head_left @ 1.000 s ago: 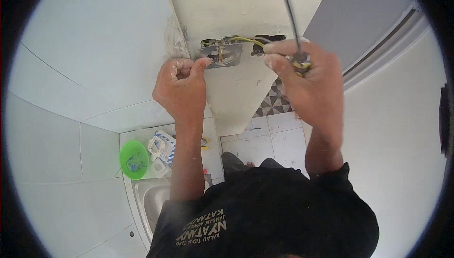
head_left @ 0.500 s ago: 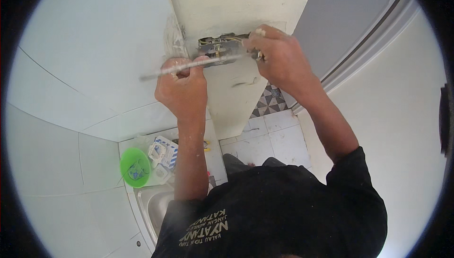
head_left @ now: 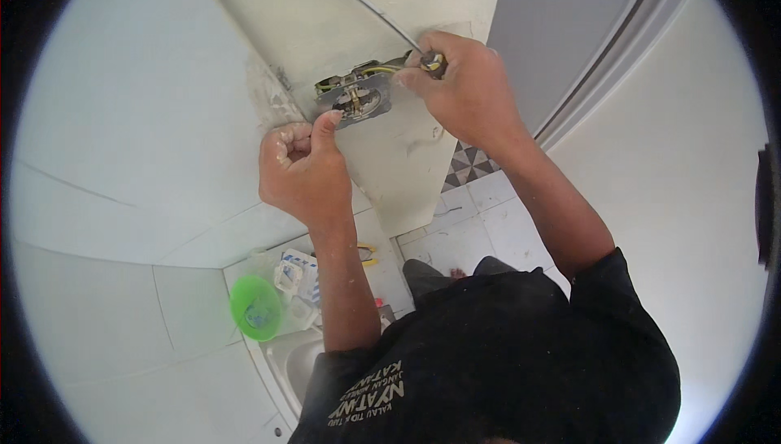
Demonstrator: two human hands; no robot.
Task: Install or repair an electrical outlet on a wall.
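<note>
A hand could come up from below, over the bare wall under the metal plate, in the open space between the left hand and the right hand. The left hand is in the way at the plate's low left corner, and the right hand and a yellow-green wire crowd its upper right. Up top, a long thin tool slants across the way in.

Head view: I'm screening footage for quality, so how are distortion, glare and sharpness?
Head view, left: fisheye curvature bows seams on the tiled wall, within a black rim; head view, lower right: the white wall glows, washed out; head view, centre: the screwdriver and metal plate read fairly clearly.
</note>
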